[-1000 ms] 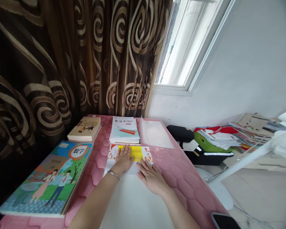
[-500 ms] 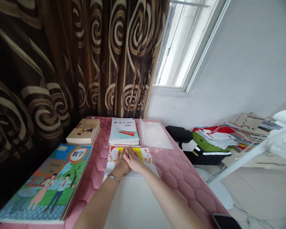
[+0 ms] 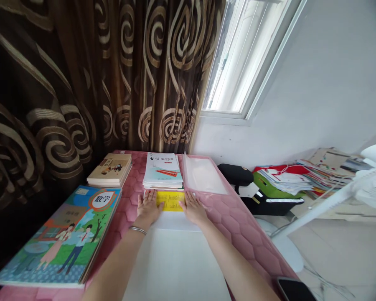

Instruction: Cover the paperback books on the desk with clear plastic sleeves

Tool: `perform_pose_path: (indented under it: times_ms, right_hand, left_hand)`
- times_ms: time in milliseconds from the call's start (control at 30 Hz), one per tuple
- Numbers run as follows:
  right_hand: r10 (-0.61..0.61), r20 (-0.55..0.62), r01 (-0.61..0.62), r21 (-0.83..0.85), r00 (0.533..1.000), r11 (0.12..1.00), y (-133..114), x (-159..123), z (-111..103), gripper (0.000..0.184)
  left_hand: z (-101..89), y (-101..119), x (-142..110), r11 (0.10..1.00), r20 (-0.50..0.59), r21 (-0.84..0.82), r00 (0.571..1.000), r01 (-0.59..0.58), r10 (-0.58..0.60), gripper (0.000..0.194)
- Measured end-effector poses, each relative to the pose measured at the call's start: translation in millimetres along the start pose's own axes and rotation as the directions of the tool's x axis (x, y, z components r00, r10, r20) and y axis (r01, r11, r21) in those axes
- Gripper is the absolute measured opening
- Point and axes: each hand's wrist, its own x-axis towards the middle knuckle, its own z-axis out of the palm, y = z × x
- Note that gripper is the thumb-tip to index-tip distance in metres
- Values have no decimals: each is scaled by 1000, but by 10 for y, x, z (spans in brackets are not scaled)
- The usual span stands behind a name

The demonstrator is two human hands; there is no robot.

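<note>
My left hand (image 3: 149, 208), with a silver bangle on the wrist, lies flat with fingers stretched out on the left side of a printed cover with a yellow panel (image 3: 171, 201). On its right side my right hand (image 3: 194, 207) rests in the same way, palm down. The yellow panel with small print shows between the two thumbs. A white strip lies just below it, and a larger pale sheet (image 3: 177, 263) stretches toward me between my forearms. My hands hide the cover's outer patterned parts.
Behind the cover stands a stack of white booklets (image 3: 163, 169), beside clear plastic sleeves (image 3: 205, 175). At left lie a tan book stack (image 3: 109, 169) and colourful textbooks (image 3: 62, 238) on the pink quilted cloth (image 3: 235, 225). A phone (image 3: 294, 289) and white fan (image 3: 313, 209) are at right.
My hands were together at the middle of the printed cover. They have moved apart, left and right, to its two sides, uncovering the yellow panel.
</note>
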Motion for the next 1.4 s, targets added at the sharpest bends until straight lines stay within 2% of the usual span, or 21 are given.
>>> perform_pose_path:
  times_ms: [200, 400, 467, 600, 767, 867, 1000, 1167, 1300, 1400]
  right_hand:
    - [2, -37, -4, -56, 999, 998, 44, -34, -7, 67]
    - [59, -77, -65, -75, 995, 995, 25, -27, 49, 69]
    - [53, -76, -60, -82, 996, 995, 23, -26, 51, 69]
    - [32, -81, -40, -100, 996, 994, -15, -27, 3, 68]
    - [-211, 16, 208, 118, 977, 971, -240, -9, -45, 59]
    - [-241, 24, 232, 192, 970, 954, -391, -4, -19, 60]
    - [-167, -14, 168, 131, 986, 977, -358, -30, 13, 66]
    - [36, -11, -36, -23, 999, 999, 9, -77, -25, 70]
    - [49, -1, -49, -43, 999, 998, 157, -100, -50, 70]
    - [42, 11, -41, -70, 999, 997, 142, -106, -80, 70]
  left_hand:
    - [-49, -223, -37, 991, -16, 48, 992, 122, -121, 72]
    - [-63, -119, -107, 970, -119, 170, 981, 172, -153, 65]
    - [-57, -13, -132, 982, -115, 167, 991, 85, -66, 58]
    - [-10, 239, -119, 984, -5, 92, 988, -151, 152, 59]
    - [21, 435, -36, 969, 69, 10, 967, -246, 245, 61]
    - [7, 441, -14, 964, 91, 1, 960, -268, 267, 63]
    - [-1, 350, -25, 974, 79, 9, 972, -225, 224, 63]
    - [-37, 121, -63, 996, 54, 37, 995, -85, 83, 67]
    - [-117, -40, -204, 998, 63, 62, 997, 31, -35, 65]
    - [-130, -134, -456, 996, 43, 81, 998, 39, -42, 62]
